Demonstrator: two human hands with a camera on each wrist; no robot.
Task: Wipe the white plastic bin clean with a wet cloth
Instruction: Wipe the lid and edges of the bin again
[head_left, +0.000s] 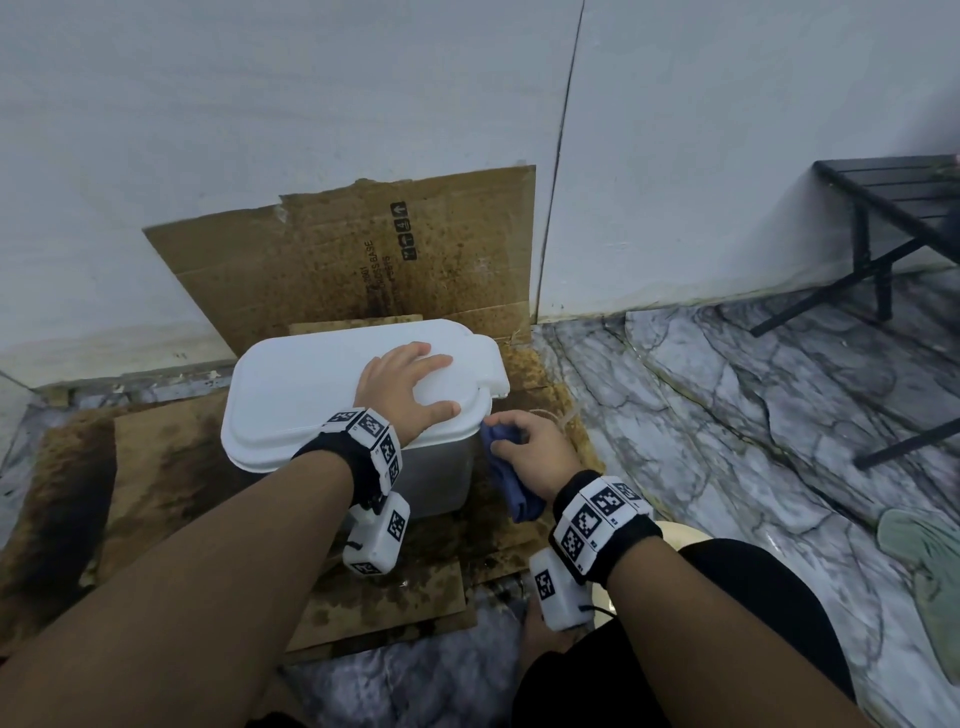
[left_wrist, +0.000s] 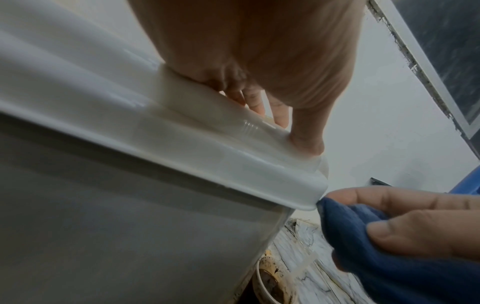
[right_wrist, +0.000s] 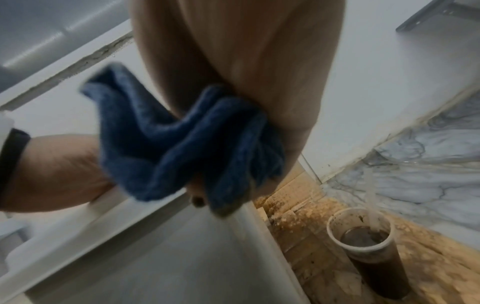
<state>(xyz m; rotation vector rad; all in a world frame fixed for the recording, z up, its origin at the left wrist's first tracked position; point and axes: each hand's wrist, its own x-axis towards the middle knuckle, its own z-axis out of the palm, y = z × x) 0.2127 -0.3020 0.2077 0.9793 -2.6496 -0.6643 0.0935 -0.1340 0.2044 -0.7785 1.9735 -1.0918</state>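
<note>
The white plastic bin stands on stained cardboard, its white lid closed. My left hand lies flat on the lid's right part, fingers spread, thumb near the front rim. My right hand grips a bunched blue cloth against the bin's front right corner, just under the lid's lip. The left wrist view shows the cloth touching the lid corner, pinched by my right fingers. Seen from the right wrist, the cloth hangs from my palm beside the bin wall.
Stained brown cardboard leans on the white wall behind the bin and covers the floor under it. A plastic cup of dark liquid with a straw stands right of the bin. A black metal bench stands at far right on the marble floor.
</note>
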